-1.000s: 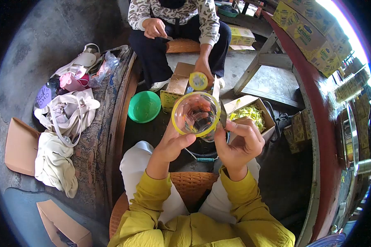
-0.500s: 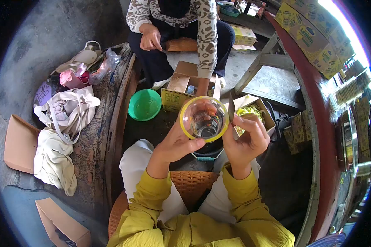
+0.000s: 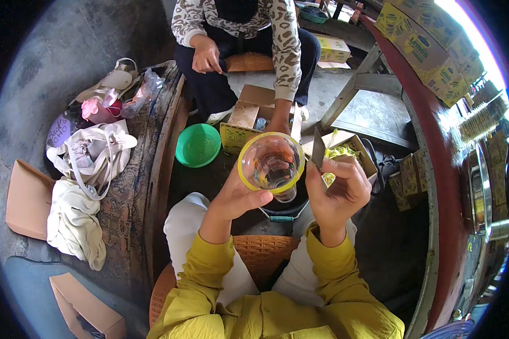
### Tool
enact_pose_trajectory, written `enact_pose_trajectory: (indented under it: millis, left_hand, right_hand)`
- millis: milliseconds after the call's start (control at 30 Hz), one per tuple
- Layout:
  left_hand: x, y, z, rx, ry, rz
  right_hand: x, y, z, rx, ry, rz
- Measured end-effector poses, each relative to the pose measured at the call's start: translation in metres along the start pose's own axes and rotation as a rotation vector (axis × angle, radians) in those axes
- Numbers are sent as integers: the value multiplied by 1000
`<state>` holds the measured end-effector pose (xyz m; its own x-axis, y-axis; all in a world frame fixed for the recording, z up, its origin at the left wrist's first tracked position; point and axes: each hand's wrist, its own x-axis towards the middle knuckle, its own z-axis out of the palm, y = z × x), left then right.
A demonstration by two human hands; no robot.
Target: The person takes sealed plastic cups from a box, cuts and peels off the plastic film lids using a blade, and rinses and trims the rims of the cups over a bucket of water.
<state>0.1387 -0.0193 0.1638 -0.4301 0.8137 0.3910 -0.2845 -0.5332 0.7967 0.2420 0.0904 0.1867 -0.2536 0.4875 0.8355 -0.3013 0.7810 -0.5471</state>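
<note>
My left hand (image 3: 236,195) is wrapped round a clear plastic cup (image 3: 266,175) with a yellow rim, its mouth facing me. In my right hand (image 3: 340,189) a knife (image 3: 318,150) is pinched between thumb and fingers, blade pointing up. The blade stands just right of the cup's rim, apart from it. Below the cup is a dark bucket with a teal handle (image 3: 281,218), mostly hidden by the cup and my hands. Behind my right hand, an open carton (image 3: 369,161) holds yellow-green strips (image 3: 342,151).
Opposite sits a person in a patterned top (image 3: 285,51), one hand in a cardboard box (image 3: 249,113). A green basin (image 3: 198,145) stands on the floor. A wooden bench (image 3: 124,198) with bags runs along the left; a red-edged table (image 3: 401,79) flanks the right.
The cup has shifted slightly left and tilted, so its base now shows lower right. The gap between rim and knife has widened. My right hand has barely moved.
</note>
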Motion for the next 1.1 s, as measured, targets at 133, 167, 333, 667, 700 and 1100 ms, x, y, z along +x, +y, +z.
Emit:
enact_pose_trajectory:
  millis: [133, 167, 333, 667, 700, 1100]
  left_hand:
    - [-1, 3, -1, 11, 43, 19]
    - [-1, 4, 0, 10, 47, 18]
    - [0, 1, -1, 14, 39, 20]
    - [-1, 0, -2, 29, -86, -32]
    - [-1, -1, -2, 29, -99, -28]
    - [4, -17, -17, 502, 23, 174]
  right_hand:
    - [0, -3, 2, 3, -34, -43]
    - [-1, -4, 3, 1, -41, -50]
    - [-4, -2, 7, -22, -39, -66]
    - [0, 2, 5, -51, -27, -59]
    - [0, 3, 4, -56, -30, -50]
    - [9, 17, -10, -57, 27, 49]
